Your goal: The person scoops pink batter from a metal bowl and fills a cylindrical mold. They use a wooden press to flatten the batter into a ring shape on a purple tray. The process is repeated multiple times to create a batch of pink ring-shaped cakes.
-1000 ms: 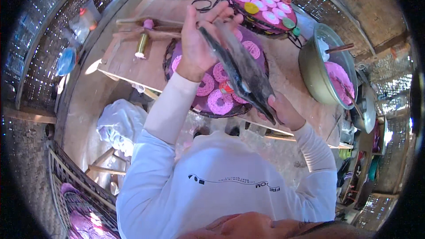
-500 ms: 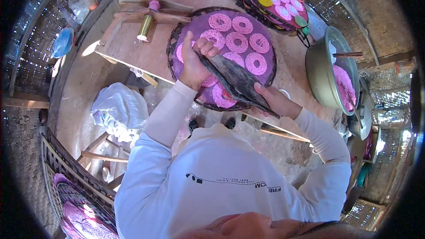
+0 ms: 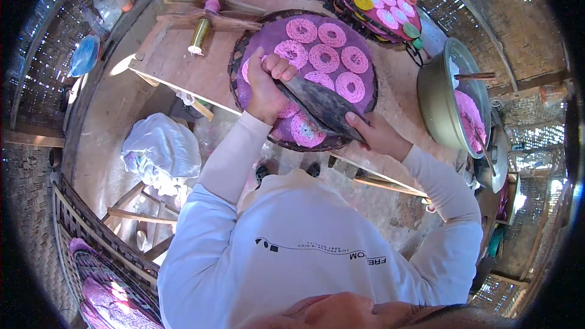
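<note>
Both hands gripped one dark flat leaf (image 3: pixel 320 105), its long axis slanting between them: right hand (image 3: pixel 378 136) closed on the near end, left hand (image 3: pixel 268 85) fisted round the far end. It lay over the purple-lined round tray (image 3: pixel 256 39) of pink rings (image 3: pixel 324 58) on the wooden surface (image 3: pixel 183 67).

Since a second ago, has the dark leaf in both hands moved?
Yes. The dark leaf, earlier raised, has come down onto the round woven tray of pink rings.

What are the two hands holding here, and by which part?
Both hold one dark, leaf-like flat sheet over the round woven tray of pink rings: the left hand grips its upper left end, the right hand its lower right end.
</note>
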`<action>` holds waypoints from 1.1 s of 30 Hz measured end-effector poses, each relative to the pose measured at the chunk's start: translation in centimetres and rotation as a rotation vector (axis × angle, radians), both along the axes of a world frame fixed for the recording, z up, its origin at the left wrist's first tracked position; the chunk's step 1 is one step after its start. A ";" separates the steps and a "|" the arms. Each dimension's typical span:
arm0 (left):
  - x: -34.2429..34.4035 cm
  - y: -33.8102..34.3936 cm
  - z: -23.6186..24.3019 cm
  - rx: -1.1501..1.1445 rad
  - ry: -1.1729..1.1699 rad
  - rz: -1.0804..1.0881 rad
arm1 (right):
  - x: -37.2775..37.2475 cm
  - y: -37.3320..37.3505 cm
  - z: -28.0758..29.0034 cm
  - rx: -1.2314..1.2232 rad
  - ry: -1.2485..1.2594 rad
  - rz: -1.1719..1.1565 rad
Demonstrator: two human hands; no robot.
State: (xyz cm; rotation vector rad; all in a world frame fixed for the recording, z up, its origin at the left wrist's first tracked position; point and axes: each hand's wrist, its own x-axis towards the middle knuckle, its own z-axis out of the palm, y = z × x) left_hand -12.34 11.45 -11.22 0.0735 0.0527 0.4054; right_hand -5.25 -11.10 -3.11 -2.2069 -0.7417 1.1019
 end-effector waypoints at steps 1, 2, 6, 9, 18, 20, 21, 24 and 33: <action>0.2 0.3 0.3 0.046 -0.019 -0.019 | -0.1 0.0 -0.1 0.054 -0.056 0.010; 0.4 0.6 0.7 0.097 -0.039 -0.045 | 0.4 -0.6 -1.2 0.038 -0.085 0.013; -0.1 1.6 3.8 0.215 -0.257 -0.177 | 1.0 -1.6 -2.0 0.160 -0.018 -0.006; -2.1 -0.3 6.6 0.699 -0.133 -0.082 | 0.6 -1.8 1.2 0.373 0.065 -0.018; -1.8 -4.3 7.6 2.207 0.034 0.054 | 1.7 -0.9 9.3 0.665 -1.033 0.215; -1.5 -5.7 10.3 2.348 -0.013 0.152 | 5.6 -1.6 8.8 0.959 -1.414 0.224; -1.7 -6.2 11.4 2.411 -0.009 0.218 | 6.2 -0.7 8.5 1.072 -1.164 0.001; -1.3 -7.0 14.1 2.589 0.001 0.450 | 3.4 2.5 10.3 1.154 -0.083 -0.549; -3.3 -7.0 17.3 2.648 -0.208 0.046 | -2.5 -1.4 13.9 0.845 -0.614 -0.032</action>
